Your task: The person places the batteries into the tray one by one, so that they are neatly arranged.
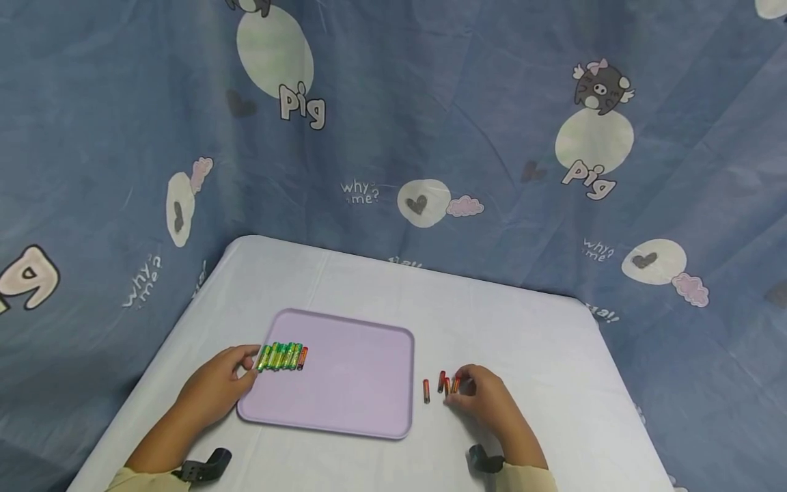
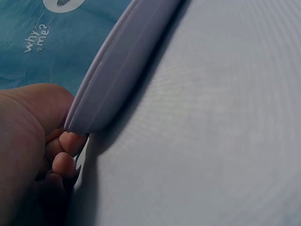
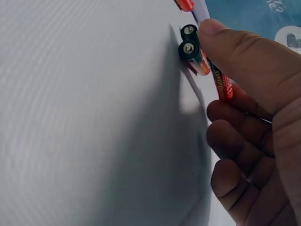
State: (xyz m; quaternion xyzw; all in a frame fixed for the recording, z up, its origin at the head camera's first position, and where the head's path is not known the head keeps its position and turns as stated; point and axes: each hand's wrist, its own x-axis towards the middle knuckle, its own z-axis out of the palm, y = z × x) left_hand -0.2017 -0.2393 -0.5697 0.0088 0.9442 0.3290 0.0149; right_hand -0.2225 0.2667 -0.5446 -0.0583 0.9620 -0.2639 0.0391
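Note:
A row of several green batteries (image 1: 279,357) lies side by side at the left of a pale purple tray (image 1: 356,383), with one red battery (image 1: 302,358) at the row's right end. My left hand (image 1: 215,383) holds the tray's left rim (image 2: 106,70), thumb and fingers close to the row; the thumb tip is partly hidden by the rim. Right of the tray, my right hand (image 1: 486,396) pinches a red and black battery (image 3: 222,84) between thumb and forefinger. Loose red batteries (image 3: 196,55) lie just beside those fingers, and another red battery (image 1: 426,391) lies nearer the tray.
A white cloth (image 1: 492,321) covers the table. Behind it hangs a blue printed curtain (image 1: 381,123). Dark curved camera mounts (image 1: 205,466) sit at both wrists, close above the cloth.

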